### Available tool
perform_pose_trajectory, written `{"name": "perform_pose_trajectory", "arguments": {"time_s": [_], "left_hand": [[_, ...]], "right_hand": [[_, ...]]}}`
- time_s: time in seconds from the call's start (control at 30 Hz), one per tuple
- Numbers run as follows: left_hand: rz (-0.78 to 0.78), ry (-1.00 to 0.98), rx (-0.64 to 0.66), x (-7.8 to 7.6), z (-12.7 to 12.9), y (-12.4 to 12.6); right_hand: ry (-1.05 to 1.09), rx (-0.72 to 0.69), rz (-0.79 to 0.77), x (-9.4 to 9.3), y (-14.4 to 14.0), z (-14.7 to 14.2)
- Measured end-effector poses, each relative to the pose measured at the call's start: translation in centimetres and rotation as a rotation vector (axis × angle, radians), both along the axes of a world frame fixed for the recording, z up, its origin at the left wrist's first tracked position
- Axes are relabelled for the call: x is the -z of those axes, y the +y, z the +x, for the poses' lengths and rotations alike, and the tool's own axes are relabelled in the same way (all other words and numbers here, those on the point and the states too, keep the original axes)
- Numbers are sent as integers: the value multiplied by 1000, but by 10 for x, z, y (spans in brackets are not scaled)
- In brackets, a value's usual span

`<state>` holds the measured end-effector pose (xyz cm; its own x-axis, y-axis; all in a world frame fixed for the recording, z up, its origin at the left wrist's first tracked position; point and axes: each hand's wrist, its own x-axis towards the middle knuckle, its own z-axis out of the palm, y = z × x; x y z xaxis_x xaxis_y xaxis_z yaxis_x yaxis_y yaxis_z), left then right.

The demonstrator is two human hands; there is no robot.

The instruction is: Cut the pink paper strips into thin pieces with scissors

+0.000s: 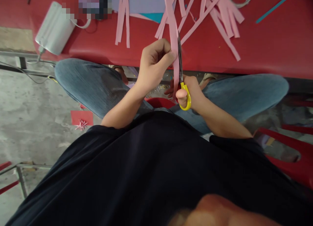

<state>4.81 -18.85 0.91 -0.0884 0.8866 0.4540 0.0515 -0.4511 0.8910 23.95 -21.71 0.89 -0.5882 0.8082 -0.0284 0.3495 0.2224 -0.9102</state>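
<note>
Between thumb and fingers, my left hand pinches a long strip of pink paper that hangs past the table's front edge. My right hand grips a pair of scissors with yellow handles, the thumb through one loop. The dark blades point away from me and lie along the right side of the strip; whether they are parted is hard to see. Several cut pink strips lie on the table to the right, and a few more pink strips lie to the left.
The red-covered table spans the far side. On it are a white power bank with a cable, lilac paper, a blue strip and part of a tape roll. A red chair stands at right.
</note>
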Motion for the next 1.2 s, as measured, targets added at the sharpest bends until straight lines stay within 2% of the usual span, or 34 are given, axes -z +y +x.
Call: {"name": "perform_pose_trajectory", "arguments": {"time_s": [0.17, 0.37, 0.6, 1.03, 1.2], "left_hand": [[-26, -69, 21, -5, 2, -2], [-73, -129, 80, -7, 0, -5], [-297, -69, 35, -12, 0, -13], [-359, -7, 135, -25, 4, -24], [-452, -48, 100, -25, 4, -24]], "right_hand": [[136, -5, -10, 6, 1, 0], [80, 6, 52, -3, 2, -1], [23, 39, 118, -11, 3, -3], [-1, 91, 183, -18, 2, -2], [-88, 110, 206, -17, 2, 0]]}}
